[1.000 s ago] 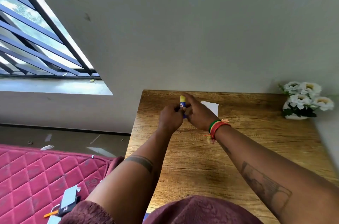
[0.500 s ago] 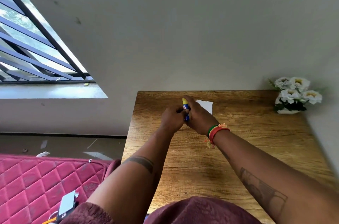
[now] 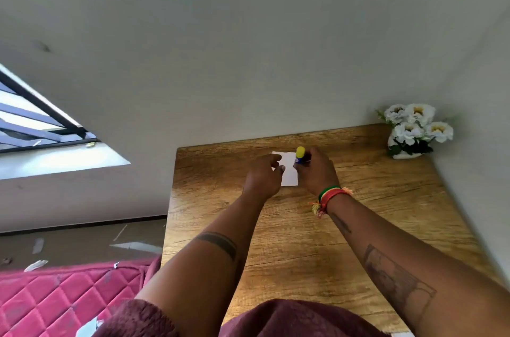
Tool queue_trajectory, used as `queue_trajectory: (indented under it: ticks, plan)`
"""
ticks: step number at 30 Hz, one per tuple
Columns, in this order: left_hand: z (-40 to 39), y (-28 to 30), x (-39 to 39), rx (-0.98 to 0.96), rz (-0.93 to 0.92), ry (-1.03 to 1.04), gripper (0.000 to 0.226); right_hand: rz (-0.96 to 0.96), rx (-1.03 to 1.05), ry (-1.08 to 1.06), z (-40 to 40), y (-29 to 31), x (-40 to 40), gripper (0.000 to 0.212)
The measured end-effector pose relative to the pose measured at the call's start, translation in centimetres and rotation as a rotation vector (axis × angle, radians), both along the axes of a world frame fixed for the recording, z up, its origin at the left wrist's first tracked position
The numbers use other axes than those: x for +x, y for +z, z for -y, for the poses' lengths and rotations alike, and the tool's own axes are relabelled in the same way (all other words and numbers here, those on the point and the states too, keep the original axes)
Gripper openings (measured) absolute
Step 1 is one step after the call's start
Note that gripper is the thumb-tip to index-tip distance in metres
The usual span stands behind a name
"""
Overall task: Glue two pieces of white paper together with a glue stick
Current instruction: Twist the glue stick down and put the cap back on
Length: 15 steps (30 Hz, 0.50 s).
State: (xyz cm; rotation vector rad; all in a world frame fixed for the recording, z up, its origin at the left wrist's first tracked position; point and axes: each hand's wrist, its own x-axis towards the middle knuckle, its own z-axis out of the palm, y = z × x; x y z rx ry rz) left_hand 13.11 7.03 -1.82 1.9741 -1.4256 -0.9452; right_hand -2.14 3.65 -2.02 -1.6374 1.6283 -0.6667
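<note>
A small sheet of white paper (image 3: 289, 171) lies flat near the far edge of the wooden table (image 3: 303, 240). My right hand (image 3: 317, 171) grips a blue glue stick (image 3: 300, 155) with a yellow end, held upright over the paper's right side. My left hand (image 3: 263, 175) hovers at the paper's left edge, fingers loosely curled and apart from the glue stick; whether it holds a cap is hidden. Only one sheet is distinguishable between the hands.
A white pot of white flowers (image 3: 411, 131) stands in the table's far right corner against the wall. A pink quilted mattress (image 3: 55, 298) lies left of the table. Scraps litter the floor (image 3: 82, 243). A barred window (image 3: 33, 121) is at the left.
My hands have separated: the left one has let go of the glue stick, which stays in my right hand. The white paper now shows between them. My head has turned left.
</note>
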Motion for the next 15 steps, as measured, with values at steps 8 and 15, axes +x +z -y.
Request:
queue_trajectory:
  ticks: [8, 15]
  plan:
    - [2.7, -1.3, -2.0, -0.077, 0.158, -0.136, 0.031, -0.117, 0.062, -0.119, 2.3, -1.8, -2.6, 0.023]
    - [3.0, -2.5, -1.9, -0.065, 0.194, -0.145, 0.031, -0.159, 0.080, -0.067, 2.8, -3.7, -3.1, 0.034]
